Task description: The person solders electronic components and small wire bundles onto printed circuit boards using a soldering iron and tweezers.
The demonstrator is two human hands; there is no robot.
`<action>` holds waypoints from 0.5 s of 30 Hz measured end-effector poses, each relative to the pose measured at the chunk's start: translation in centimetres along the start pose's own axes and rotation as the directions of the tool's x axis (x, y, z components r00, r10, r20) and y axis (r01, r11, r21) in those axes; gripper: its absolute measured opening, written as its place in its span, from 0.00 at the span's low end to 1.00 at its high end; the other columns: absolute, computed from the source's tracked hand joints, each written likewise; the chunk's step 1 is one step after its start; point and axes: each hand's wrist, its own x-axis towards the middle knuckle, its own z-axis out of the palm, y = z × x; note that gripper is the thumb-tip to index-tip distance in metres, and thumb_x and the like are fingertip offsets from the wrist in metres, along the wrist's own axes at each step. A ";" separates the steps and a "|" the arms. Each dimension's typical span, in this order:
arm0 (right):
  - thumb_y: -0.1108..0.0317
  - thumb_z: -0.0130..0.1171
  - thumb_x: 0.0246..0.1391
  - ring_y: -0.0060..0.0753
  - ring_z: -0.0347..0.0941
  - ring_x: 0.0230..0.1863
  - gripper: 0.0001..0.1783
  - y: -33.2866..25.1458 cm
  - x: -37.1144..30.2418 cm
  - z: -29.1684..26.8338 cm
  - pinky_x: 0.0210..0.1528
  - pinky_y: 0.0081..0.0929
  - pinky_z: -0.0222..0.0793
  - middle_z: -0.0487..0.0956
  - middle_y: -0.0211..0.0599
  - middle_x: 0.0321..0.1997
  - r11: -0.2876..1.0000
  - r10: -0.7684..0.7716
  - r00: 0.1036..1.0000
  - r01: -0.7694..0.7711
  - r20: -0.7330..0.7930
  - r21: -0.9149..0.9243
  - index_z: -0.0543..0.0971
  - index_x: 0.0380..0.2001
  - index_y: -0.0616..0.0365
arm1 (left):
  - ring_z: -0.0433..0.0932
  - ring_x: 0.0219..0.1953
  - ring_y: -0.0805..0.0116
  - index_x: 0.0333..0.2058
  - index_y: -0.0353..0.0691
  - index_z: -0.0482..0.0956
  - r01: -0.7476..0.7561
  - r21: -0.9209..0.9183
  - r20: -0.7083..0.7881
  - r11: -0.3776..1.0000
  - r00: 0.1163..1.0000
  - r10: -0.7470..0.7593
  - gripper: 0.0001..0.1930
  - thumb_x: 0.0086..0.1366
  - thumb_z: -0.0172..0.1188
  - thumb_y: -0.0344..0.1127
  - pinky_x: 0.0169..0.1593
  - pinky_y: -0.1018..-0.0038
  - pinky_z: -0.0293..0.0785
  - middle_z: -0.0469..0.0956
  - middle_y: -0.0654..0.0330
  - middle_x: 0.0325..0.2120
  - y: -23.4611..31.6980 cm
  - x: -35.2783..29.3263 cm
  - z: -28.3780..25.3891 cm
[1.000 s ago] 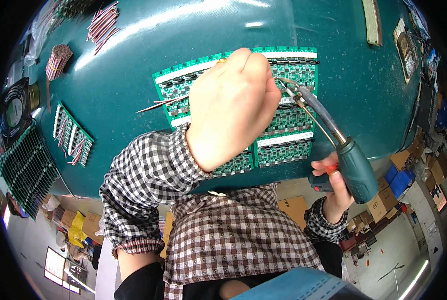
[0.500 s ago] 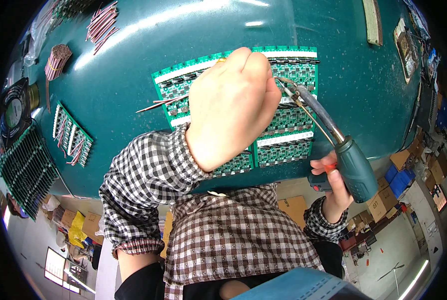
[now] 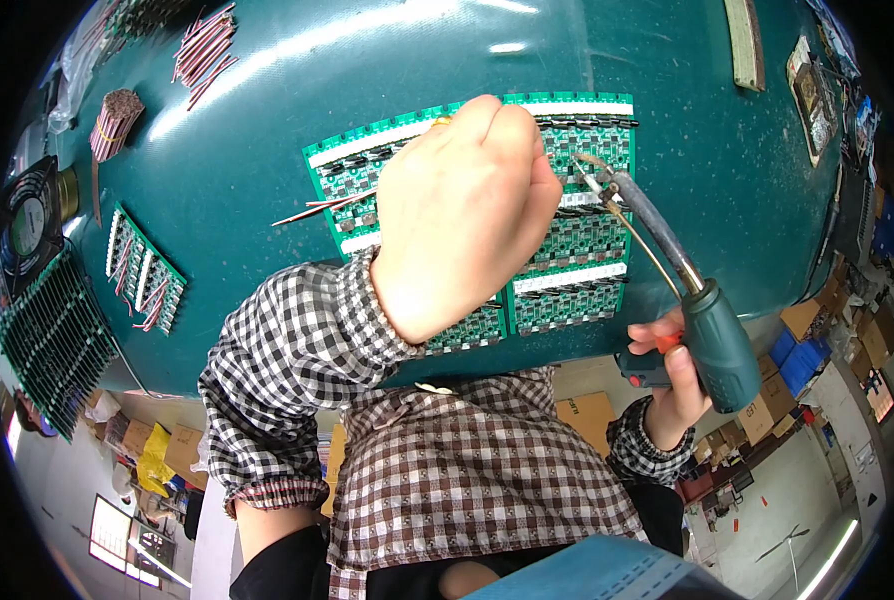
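A panel of green circuit boards (image 3: 571, 240) with white strips and black parts lies on the green mat. Over its middle is my left hand (image 3: 467, 200), closed, with the back of the hand up and the fingertips hidden. Thin red and dark wires (image 3: 319, 208) stick out from under it to the left. My right hand (image 3: 675, 375) grips a green soldering gun (image 3: 719, 345) by its handle, fingers at the red trigger. The gun's tip, with a thin metal tube beside it, is over the panel, just right of my left hand.
At the left lie a smaller wired board (image 3: 145, 268), a stack of boards (image 3: 55, 335), a fan (image 3: 32, 220) and a bundle of wires (image 3: 117, 125). Loose wires (image 3: 205, 50) lie at the far left. A wooden strip (image 3: 744, 45) and a worn tray (image 3: 813, 100) are far right.
My right hand has drawn the soldering gun slightly right and toward me, so its tip is farther from my left hand. The left hand has stayed almost still.
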 end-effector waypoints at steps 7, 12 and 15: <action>0.64 0.53 0.55 0.43 0.79 0.37 0.21 0.5 0.3 -0.1 0.32 0.30 0.80 0.76 0.48 0.37 0.998 -0.046 0.998 0.047 -0.037 0.034 0.72 0.44 0.75 | 0.72 0.21 0.68 0.25 0.42 0.73 0.003 -0.001 0.033 1.000 0.999 -0.003 0.06 0.51 0.63 0.28 0.25 0.73 0.67 0.70 0.64 0.20 0.1 0.2 -0.5; 0.64 0.54 0.56 0.44 0.78 0.39 0.23 0.8 0.3 -0.7 0.33 0.32 0.81 0.76 0.48 0.37 0.998 -0.030 0.999 0.028 0.040 0.061 0.70 0.48 0.75 | 0.72 0.21 0.68 0.26 0.42 0.73 0.021 0.006 0.061 1.000 0.998 -0.021 0.06 0.51 0.63 0.29 0.25 0.73 0.67 0.70 0.64 0.21 0.1 0.0 -0.6; 0.65 0.53 0.56 0.43 0.78 0.39 0.23 0.8 0.3 -0.9 0.34 0.32 0.81 0.75 0.48 0.37 0.997 -0.026 0.998 0.022 0.055 0.071 0.69 0.48 0.75 | 0.72 0.21 0.67 0.26 0.42 0.73 0.010 0.001 0.054 1.000 0.998 -0.010 0.06 0.50 0.63 0.29 0.25 0.72 0.68 0.70 0.63 0.21 0.0 0.0 -0.5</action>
